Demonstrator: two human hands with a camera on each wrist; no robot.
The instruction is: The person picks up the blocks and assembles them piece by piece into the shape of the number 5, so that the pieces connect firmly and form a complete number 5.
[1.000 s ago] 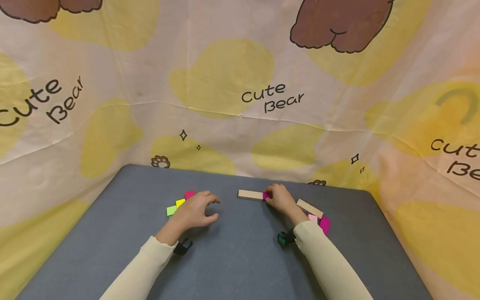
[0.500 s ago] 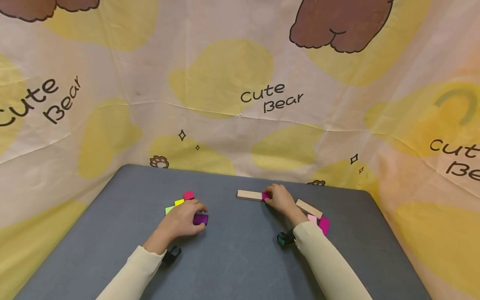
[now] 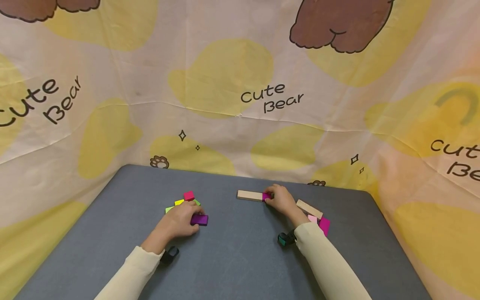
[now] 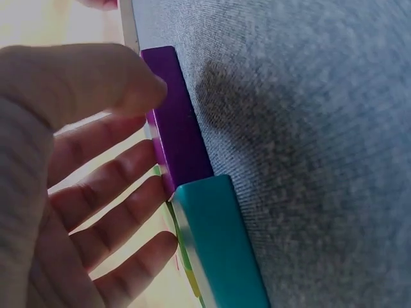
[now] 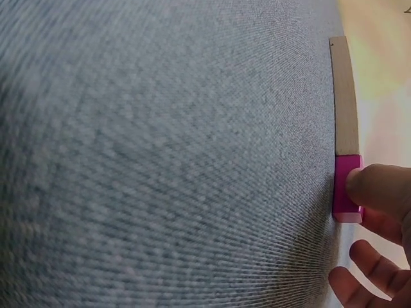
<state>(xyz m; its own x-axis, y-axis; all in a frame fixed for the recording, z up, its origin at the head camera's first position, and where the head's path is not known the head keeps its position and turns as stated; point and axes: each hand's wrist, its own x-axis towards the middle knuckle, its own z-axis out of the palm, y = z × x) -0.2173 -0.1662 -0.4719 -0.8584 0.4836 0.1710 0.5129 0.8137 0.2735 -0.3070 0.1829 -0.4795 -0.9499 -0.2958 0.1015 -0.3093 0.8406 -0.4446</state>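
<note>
In the head view my left hand point(image 3: 178, 221) is over a cluster of coloured blocks, with thumb and index finger at opposite sides of a purple block point(image 3: 201, 220). The left wrist view shows the thumb across that purple block point(image 4: 173, 122), which touches a teal block point(image 4: 221, 240) end to end. My right hand point(image 3: 281, 201) pinches a magenta block point(image 3: 265, 196) lying against the end of a plain wooden block point(image 3: 249, 195). In the right wrist view the thumb presses on the magenta block point(image 5: 345, 189), in line with the wooden block point(image 5: 345, 96).
Red point(image 3: 189, 195), yellow point(image 3: 179, 202) and green point(image 3: 169, 209) blocks lie beyond the left hand. Right of the right hand are another wooden block point(image 3: 309, 208), a pink block point(image 3: 312, 218) and a magenta block point(image 3: 324, 226). A printed cloth point(image 3: 225, 137) hangs behind the grey table point(image 3: 240, 258).
My left hand has moved left and toward me, exposing the purple block, and its thumb has drawn back along the block. The right hand stays on the magenta block.
</note>
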